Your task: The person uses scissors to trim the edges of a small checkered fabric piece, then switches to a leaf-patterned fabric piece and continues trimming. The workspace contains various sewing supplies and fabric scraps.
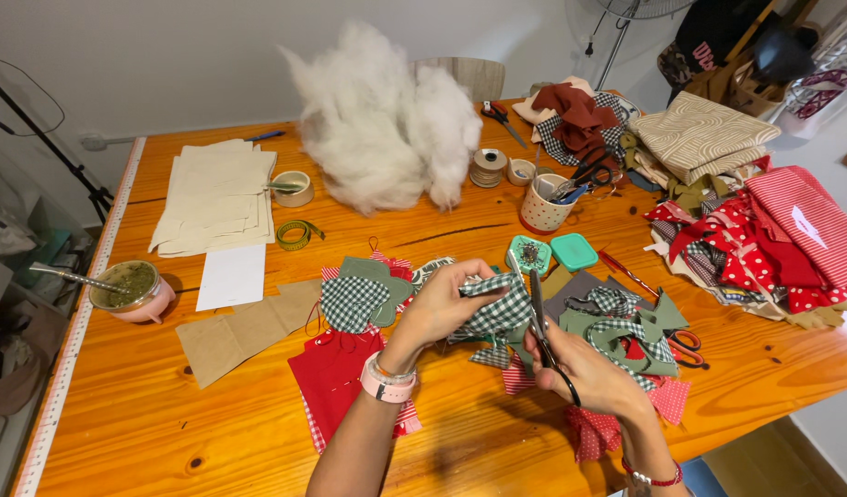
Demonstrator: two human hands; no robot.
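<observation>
Left hand (439,308) pinches gingham piece (493,311) taut for cutting; right hand (585,368), at 4 o'clock, fingers closed through scissors (543,331), blades on cloth edge; stuffing (382,115) at 12.

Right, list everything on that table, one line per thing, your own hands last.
table: one, orange wood, fills the view
stuffing: one heap, white, far centre
paper patterns: one stack, cream, far left
white sheet: one, beside the brown pieces
brown pieces: a few, tan, left of centre
pink bowl: one, with a spoon, left edge
dotted cup: one, white with dots, holds tools, centre right
teal boxes: two, near the cup
folded fabrics: a pile, red, white and beige, right
red felt: one piece, under the left arm
gingham piece: one, green checked, held
scissors: one pair, dark, at the gingham
left hand: holds the gingham piece
right hand: holds the scissors
</observation>
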